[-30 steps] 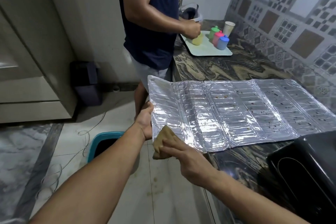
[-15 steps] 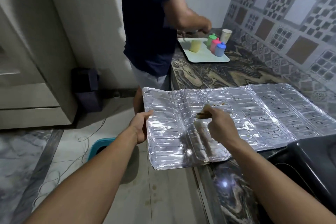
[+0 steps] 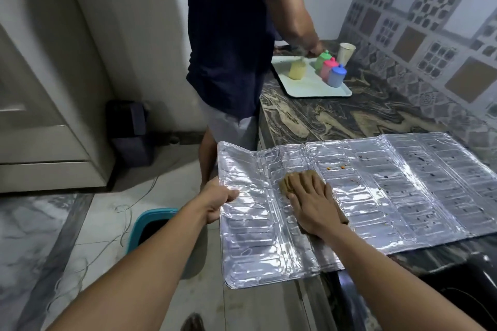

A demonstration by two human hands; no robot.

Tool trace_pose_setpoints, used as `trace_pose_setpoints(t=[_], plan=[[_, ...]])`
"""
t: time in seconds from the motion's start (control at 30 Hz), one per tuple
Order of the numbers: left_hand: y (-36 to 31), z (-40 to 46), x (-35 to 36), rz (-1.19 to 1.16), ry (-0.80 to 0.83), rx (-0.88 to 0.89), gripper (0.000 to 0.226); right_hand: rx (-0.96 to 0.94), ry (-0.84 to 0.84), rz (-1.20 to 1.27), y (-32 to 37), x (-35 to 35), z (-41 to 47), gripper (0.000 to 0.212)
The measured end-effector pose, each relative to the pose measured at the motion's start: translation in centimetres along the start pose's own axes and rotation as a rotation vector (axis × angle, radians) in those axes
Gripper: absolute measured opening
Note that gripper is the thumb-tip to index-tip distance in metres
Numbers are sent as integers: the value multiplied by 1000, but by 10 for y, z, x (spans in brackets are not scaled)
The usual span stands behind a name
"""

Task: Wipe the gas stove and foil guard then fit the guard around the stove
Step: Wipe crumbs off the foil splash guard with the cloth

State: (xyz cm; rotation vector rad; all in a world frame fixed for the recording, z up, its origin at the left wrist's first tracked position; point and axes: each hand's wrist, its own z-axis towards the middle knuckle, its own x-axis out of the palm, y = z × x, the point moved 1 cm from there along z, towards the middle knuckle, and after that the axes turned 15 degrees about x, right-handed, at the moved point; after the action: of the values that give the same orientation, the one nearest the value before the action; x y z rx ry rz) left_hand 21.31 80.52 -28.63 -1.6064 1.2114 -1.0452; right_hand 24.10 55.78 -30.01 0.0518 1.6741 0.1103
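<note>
Foil guard [image 3: 376, 191] lies unfolded flat on marbled surface [image 3: 349, 118], its left panel overhanging the floor. Left hand [image 3: 217, 200] grips the overhanging left edge, fingers curled round it. Right hand [image 3: 312, 203] pressed flat, fingers straight, on a brown cloth [image 3: 289, 183] on the foil. Food specks scattered over the right panels. Black stove [image 3: 468, 287] at lower right, just beside the guard. Second person [image 3: 236, 35] stands against the surface beyond, beside a tray [image 3: 309, 87] of coloured cups. Teal bin [image 3: 150, 228] on floor below.
</note>
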Motion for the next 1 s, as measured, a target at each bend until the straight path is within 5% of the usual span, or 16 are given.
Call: trace_pose_setpoints(t=[0.4,0.83,1.0], plan=[[2,16,-12,2,12,-3,38,29,0,45,49,-12,99,49],[0,15,1,-28,-29,11,47,138,-106,161,22,-6,93,49],[2,14,-2,-47,-4,-23,47,-81,-119,202,37,-3,71,41]])
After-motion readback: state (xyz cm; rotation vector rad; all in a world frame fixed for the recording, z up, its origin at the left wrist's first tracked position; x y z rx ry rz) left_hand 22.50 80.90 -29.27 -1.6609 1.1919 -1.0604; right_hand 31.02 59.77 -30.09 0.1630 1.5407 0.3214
